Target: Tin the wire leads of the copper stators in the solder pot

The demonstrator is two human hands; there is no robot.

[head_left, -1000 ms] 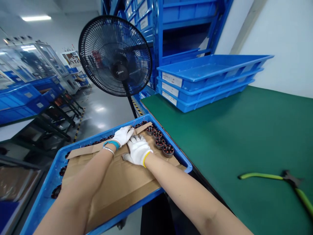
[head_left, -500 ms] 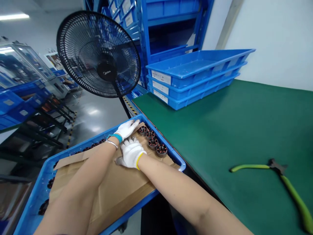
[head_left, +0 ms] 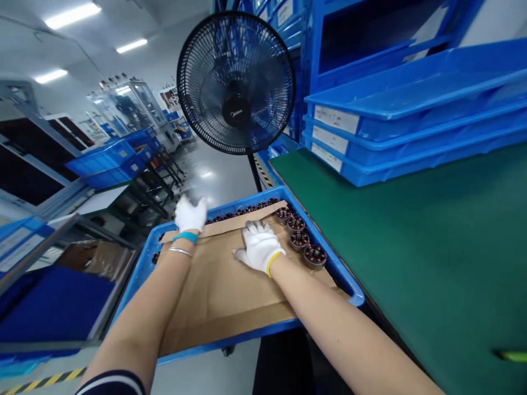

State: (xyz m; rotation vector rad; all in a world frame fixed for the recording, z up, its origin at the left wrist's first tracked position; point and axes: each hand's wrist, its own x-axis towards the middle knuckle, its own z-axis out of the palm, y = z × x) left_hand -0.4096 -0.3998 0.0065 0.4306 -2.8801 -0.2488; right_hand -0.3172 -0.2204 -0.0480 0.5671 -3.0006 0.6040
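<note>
A brown cardboard sheet (head_left: 214, 280) lies in a blue tray (head_left: 356, 296), with its far edge folded into a strip (head_left: 230, 224). My right hand (head_left: 260, 246), in a white glove with a yellow cuff, rests flat on the sheet, fingers spread. Over the tray's far left edge is my left hand (head_left: 190, 214), also gloved; its fingers are blurred, but the thumb stands apart and nothing shows in it. Round motor stators (head_left: 315, 255) with copper windings stand along the tray's right side. More stators (head_left: 251, 209) line the far side behind the strip.
A green-topped table (head_left: 411, 247) adjoins the tray's right side. Stacked blue trays (head_left: 370, 142) stand on it, and a green tool handle (head_left: 514, 356) shows at the right edge. A black standing fan (head_left: 236, 109) is beyond the tray. Blue bins (head_left: 102, 159) are at left.
My left hand has moved left along the tray's far side and lifted off the cardboard strip. My right hand stays flat on the sheet. The view has turned left.
</note>
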